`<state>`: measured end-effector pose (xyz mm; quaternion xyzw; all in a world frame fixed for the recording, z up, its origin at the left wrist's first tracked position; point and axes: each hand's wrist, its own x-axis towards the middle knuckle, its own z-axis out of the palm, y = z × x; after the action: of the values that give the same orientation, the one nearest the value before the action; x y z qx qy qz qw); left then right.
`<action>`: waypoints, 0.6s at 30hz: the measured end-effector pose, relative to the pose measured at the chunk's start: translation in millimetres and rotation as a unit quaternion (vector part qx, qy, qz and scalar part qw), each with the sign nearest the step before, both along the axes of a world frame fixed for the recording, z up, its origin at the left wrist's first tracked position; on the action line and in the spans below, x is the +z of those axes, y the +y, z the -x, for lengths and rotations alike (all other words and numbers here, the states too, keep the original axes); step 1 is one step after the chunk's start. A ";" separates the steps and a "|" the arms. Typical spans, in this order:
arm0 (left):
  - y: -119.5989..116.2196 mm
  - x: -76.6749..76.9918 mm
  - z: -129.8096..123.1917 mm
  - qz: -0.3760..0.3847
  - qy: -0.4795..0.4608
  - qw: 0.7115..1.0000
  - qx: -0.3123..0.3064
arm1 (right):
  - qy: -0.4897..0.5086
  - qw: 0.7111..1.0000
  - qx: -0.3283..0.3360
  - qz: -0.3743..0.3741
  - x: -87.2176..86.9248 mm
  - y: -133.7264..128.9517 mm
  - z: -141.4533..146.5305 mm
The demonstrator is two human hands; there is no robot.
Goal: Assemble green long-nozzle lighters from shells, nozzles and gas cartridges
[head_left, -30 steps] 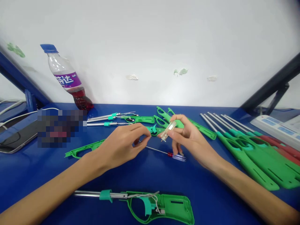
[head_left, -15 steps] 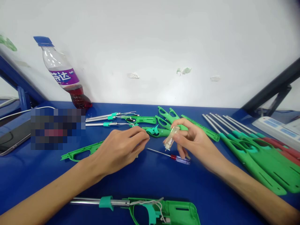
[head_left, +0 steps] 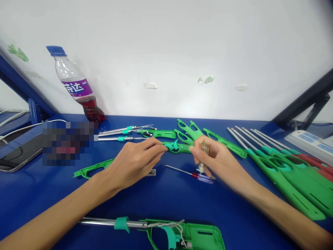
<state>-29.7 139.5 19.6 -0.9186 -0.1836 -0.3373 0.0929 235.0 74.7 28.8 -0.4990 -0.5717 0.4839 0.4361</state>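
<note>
My left hand (head_left: pixel 136 161) hovers over the middle of the blue table, its fingers pinched together; whatever they hold, if anything, is hidden. Beneath it pokes out a small clear plastic piece (head_left: pixel 152 172). In my right hand (head_left: pixel 214 156) is a small transparent lighter fuel tank (head_left: pixel 203 158), gripped between thumb and fingers, nozzle end pointing down. Just below lies a screwdriver (head_left: pixel 199 176) with a red and clear handle. Close to the front edge of view rests an opened green lighter half-shell (head_left: pixel 205 236) with a metal tube, white wires and a teal trigger.
Green shell halves (head_left: pixel 225 142) and metal tubes with wires (head_left: pixel 114 139) lie behind my hands. Assembled green and red lighters (head_left: pixel 291 184) are lined up at right, near a white power strip (head_left: pixel 309 144). A soda bottle (head_left: pixel 78 86) and a phone (head_left: pixel 20 149) are at left.
My right hand has turned the fuel tank from slanted to nearly upright, drawing it further into the fingers. My left hand stays pinched in about the same place. The view has shifted slightly.
</note>
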 end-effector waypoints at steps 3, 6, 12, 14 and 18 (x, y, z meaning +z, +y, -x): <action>-3.1 -0.8 -0.2 -0.007 0.009 1.000 -0.008 | -0.002 1.000 -0.001 -0.006 -0.4 2.3 -1.3; -7.9 0.8 -0.7 -0.011 0.019 1.000 -0.020 | 0.006 1.000 0.000 -0.010 -1.1 4.2 -3.7; -15.7 5.7 -2.9 -0.025 0.016 0.998 -0.054 | 0.050 0.998 0.016 0.017 -2.8 2.4 -5.4; -18.4 5.9 -3.0 -0.033 0.004 0.997 -0.063 | 0.069 0.997 0.023 0.030 -4.0 1.7 -4.4; -23.9 6.5 -2.2 -0.036 -0.021 0.996 -0.073 | 0.089 0.994 0.038 0.050 -7.6 1.3 -1.3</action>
<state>-27.5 115.6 26.2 -0.9182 -0.1055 -0.3693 0.0968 236.2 76.0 21.2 -0.4536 -0.5239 0.5704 0.4409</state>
